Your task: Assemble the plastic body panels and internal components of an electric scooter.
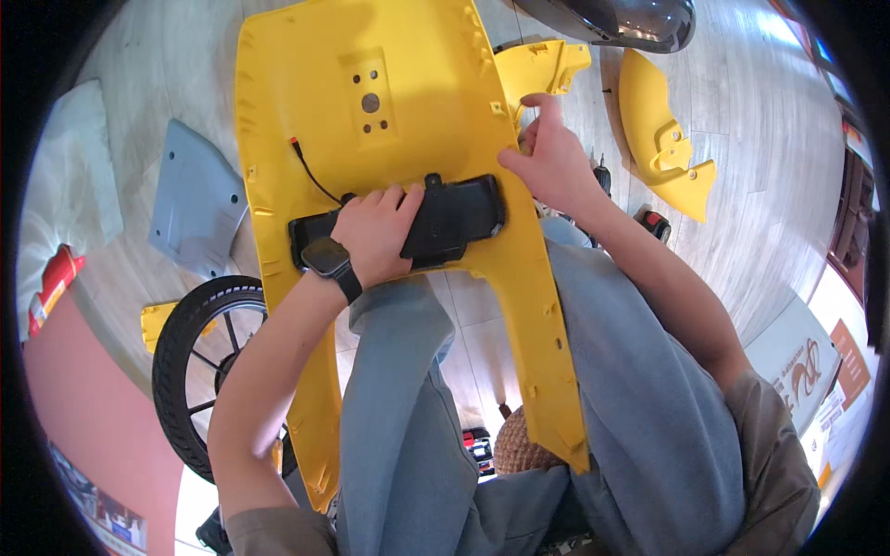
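Observation:
A large yellow plastic body panel [417, 102] with two long legs lies across my knees, its hollow side up. Across its middle sits a long black plastic housing [454, 222]. My left hand [375, 232], with a dark watch on the wrist, grips this housing, fingers over its top and thumb by its lower edge. A thin black cable [313, 171] with a red tip sticks up beside that hand. My right hand [556, 162] is at the panel's right edge, thumb on the rim and index finger bent farther up; its other fingers are partly hidden.
A grey panel [195, 199] and a spoked wheel with black tyre [176, 371] are at left. On the floor at right lie a curved yellow cover [649, 120] and a smaller yellow piece [542, 67]. A glossy black shell [630, 20] is at the top.

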`<state>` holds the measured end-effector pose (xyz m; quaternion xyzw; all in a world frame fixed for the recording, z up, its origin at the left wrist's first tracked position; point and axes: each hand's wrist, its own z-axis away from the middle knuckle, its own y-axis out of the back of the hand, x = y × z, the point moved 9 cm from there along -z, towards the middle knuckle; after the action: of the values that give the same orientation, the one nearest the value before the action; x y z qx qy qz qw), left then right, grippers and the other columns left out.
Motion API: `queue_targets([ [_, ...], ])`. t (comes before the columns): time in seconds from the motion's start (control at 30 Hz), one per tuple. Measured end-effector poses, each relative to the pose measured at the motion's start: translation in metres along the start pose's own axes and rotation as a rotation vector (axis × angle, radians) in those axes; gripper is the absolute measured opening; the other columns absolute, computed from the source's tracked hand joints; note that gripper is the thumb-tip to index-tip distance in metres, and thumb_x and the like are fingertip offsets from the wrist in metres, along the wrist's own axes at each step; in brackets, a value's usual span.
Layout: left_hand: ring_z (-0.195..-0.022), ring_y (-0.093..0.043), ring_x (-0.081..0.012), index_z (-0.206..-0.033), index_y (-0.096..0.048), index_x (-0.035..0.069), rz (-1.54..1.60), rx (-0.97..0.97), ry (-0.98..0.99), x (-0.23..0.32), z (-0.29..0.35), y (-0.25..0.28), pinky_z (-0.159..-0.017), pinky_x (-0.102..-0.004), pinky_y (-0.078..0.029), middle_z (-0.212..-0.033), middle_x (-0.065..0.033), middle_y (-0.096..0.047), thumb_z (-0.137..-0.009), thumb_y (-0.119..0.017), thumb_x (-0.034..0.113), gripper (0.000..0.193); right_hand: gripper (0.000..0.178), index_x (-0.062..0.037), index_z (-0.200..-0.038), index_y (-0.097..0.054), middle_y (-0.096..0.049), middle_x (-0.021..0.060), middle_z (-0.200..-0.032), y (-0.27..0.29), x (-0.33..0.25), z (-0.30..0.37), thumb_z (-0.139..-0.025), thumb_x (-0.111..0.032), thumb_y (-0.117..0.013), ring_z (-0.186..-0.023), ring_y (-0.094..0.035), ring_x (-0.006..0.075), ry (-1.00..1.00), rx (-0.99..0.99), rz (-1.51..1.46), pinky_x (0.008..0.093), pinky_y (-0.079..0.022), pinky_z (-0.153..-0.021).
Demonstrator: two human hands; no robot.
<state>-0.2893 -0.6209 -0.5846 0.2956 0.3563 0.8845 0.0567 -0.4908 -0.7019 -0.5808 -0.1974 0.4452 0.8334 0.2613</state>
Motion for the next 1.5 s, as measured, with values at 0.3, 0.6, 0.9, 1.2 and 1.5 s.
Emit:
queue_targets([
  [0.3,-0.113,-0.06,-0.0342,-0.139,-0.047,0.004,-0.038,-0.023,-0.12,0.012,0.005,-0.009,-0.096,-0.0435,-0.05,-0.121,-0.0152,-0.059,-0.061,-0.087,0.02,0.089,0.047,-0.0022,-0.127,-0.055,-0.068,0.0281,-0.088,-0.021,0.011,0.013,-0.083,-0.018,-0.058,-0.084,-0.065,0.0471,0.124,-0.051,-0.099,0.0554,-0.052,-0.078],
  [0.6,-0.112,-0.06,-0.0334,-0.139,-0.047,0.005,-0.056,-0.147,-0.148,0.023,0.007,-0.006,-0.096,-0.0431,-0.05,-0.121,-0.0145,-0.06,-0.06,-0.086,0.019,0.09,0.036,-0.001,-0.116,-0.057,-0.067,0.0283,-0.083,-0.017,0.014,0.02,-0.083,-0.015,-0.056,-0.079,-0.065,0.047,0.124,-0.005,-0.149,0.0558,-0.052,-0.075],
  [0.9,-0.112,-0.06,-0.0329,-0.141,-0.047,0.007,-0.069,-0.053,-0.065,0.024,0.01,-0.001,-0.097,-0.0442,-0.048,-0.121,-0.0133,-0.06,-0.056,-0.088,0.02,0.095,0.037,0.0002,-0.119,-0.054,-0.066,0.0292,-0.084,-0.019,0.01,0.019,-0.085,-0.015,-0.055,-0.079,-0.064,0.0483,0.137,-0.037,-0.174,0.055,-0.052,-0.074],
  [1.2,-0.109,-0.06,-0.0338,-0.138,-0.049,0.009,-0.102,0.041,0.051,0.023,0.008,-0.001,-0.095,-0.0451,-0.049,-0.117,-0.0134,-0.061,-0.055,-0.088,0.021,0.093,0.031,0.0013,-0.111,-0.054,-0.064,0.0307,-0.081,-0.02,0.015,0.02,-0.085,-0.015,-0.056,-0.077,-0.063,0.0504,0.141,-0.001,-0.154,0.057,-0.051,-0.073],
  [1.5,-0.107,-0.061,-0.0351,-0.135,-0.05,0.009,-0.082,-0.019,0.071,0.01,0.002,-0.012,-0.093,-0.0465,-0.049,-0.113,-0.0142,-0.061,-0.054,-0.089,0.021,0.091,0.029,0.0,-0.109,-0.057,-0.065,0.0295,-0.08,-0.022,0.012,0.015,-0.084,-0.016,-0.057,-0.077,-0.064,0.049,0.137,-0.026,-0.154,0.0565,-0.051,-0.072],
])
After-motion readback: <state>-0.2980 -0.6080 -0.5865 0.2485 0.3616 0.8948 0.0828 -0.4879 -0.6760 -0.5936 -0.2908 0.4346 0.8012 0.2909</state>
